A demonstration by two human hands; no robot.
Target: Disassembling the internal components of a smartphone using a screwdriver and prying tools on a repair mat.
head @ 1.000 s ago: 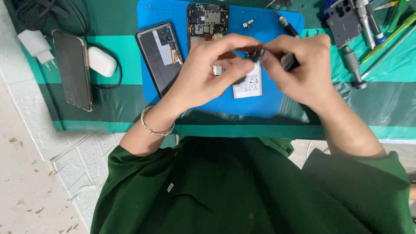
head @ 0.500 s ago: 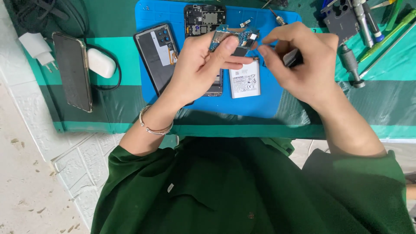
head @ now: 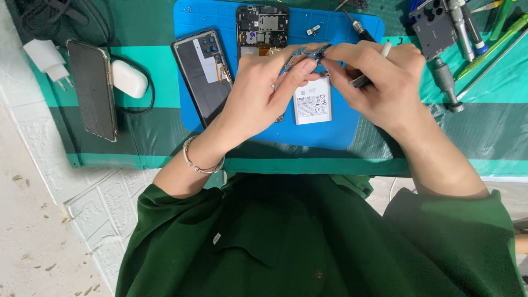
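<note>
Both hands have risen toward the mat's [head: 352,132] far edge: left hand [head: 264,93] and right hand [head: 379,77] pinch a small board [head: 306,55] between them, uncovering the battery [head: 312,102].

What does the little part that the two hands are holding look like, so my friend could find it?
Start at the big blue mat on the green table cover. Above its middle, the left hand and right hand meet, pinching a small bluish circuit piece between their fingertips. Unlike the white battery lying flat just below, it is thin, irregular and lifted off the mat.
</note>
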